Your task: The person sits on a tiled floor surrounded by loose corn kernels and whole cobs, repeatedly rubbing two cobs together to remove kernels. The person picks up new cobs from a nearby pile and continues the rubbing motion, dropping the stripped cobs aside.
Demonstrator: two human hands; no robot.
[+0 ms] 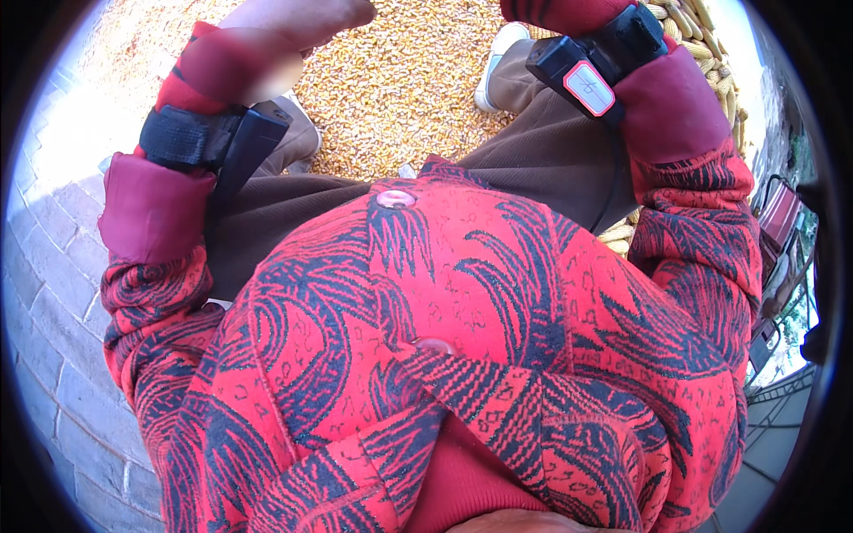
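My left hand [310, 21] shows partly at the top edge, above loose yellow corn kernels [400, 86] spread on the ground between my feet. Its fingers are mostly cut off or hidden, so whether it holds anything cannot be told. A blurred patch covers part of that wrist, and a black strapped device [250, 143] sits just below it. My right hand is beyond the top edge; only its red cuff, a wrist strap and a black device [566, 73] with a label are visible, near my right shoe.
Corn cobs [716, 73] are piled along the right side, with more beside my right thigh [620, 233]. Grey paving bricks [73, 380] lie at the left. My light-coloured shoes [496, 66] rest at the kernels' sides. Dark red objects [780, 216] stand at the far right.
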